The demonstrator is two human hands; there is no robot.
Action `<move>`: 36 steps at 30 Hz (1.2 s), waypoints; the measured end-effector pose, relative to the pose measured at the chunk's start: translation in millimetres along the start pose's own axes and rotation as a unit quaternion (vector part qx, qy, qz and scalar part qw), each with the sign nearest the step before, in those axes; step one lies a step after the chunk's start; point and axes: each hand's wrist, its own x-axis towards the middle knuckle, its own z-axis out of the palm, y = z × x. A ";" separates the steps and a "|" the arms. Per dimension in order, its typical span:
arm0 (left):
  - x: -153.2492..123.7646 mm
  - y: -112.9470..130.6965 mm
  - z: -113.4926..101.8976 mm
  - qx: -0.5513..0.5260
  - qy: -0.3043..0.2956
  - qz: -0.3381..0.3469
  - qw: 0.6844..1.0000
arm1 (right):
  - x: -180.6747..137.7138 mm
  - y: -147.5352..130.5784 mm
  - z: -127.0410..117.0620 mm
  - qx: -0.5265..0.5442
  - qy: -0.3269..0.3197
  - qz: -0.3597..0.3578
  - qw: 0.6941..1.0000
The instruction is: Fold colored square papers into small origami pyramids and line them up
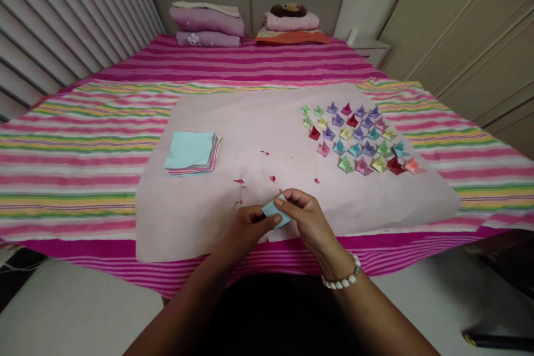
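A small light-blue folded paper (273, 210) is pinched between both hands just above the near edge of a pale pink sheet (208, 217). My left hand (249, 226) grips its lower left side with closed fingers. My right hand (303, 214), with a white bead bracelet on the wrist, pinches its upper right side. A stack of square coloured papers (191, 153), light blue on top, lies on the sheet to the left. Several small folded paper shapes (359, 139) in many colours lie in rows at the right.
The pink sheet lies on a bed with a striped pink, green and yellow cover (75, 178). Tiny red paper scraps (239, 181) dot the sheet. Folded blankets and pillows (207, 23) are stacked at the headboard. A cupboard (467, 39) stands at the right.
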 end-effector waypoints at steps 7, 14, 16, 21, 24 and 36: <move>-1.5 9.7 0.4 0.072 0.073 0.081 0.991 | -1.8 -4.1 0.5 0.023 0.004 -0.012 1.000; -2.8 5.9 3.2 0.036 0.052 0.047 0.997 | -3.0 -0.1 2.2 0.024 0.013 -0.011 1.000; -3.4 5.2 4.7 0.019 0.030 0.030 0.999 | -2.9 0.2 2.0 0.027 0.017 -0.007 0.999; -4.8 4.6 7.0 -0.003 0.015 0.015 1.000 | -1.7 -2.2 2.8 0.041 0.051 0.002 0.998; -5.1 3.3 7.3 -0.019 0.011 0.032 0.999 | -1.0 -2.2 2.9 0.051 0.071 -0.006 0.996; -3.7 5.3 1.1 -0.088 0.004 0.036 0.995 | -1.4 1.7 0.7 0.092 0.085 -0.001 0.992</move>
